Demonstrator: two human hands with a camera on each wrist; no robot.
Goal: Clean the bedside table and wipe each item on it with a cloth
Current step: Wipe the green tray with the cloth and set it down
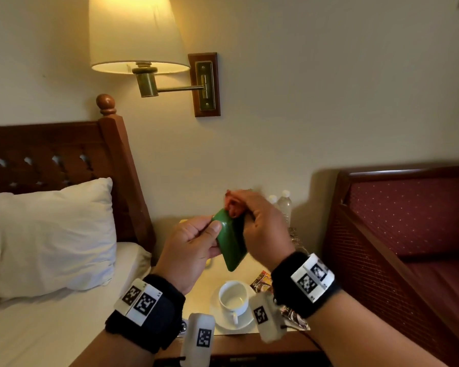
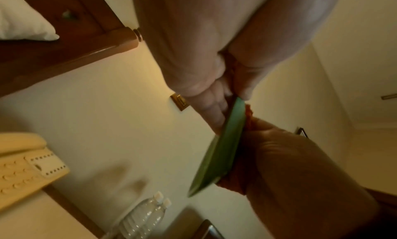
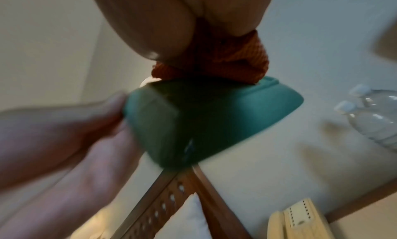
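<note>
A small green square dish is held up above the bedside table. My left hand grips its left edge, thumb on the rim. My right hand holds a bunched orange-red cloth against the dish's inner face. In the left wrist view the dish shows edge-on between my left fingers and the cloth. The right wrist view shows the cloth pressed on top of the dish. On the table stands a white cup on a saucer.
Two clear water bottles stand at the table's back by the wall. A cream telephone sits on the table's left side. Printed sachets lie right of the cup. A bed with a pillow is left, a maroon seat right, a wall lamp above.
</note>
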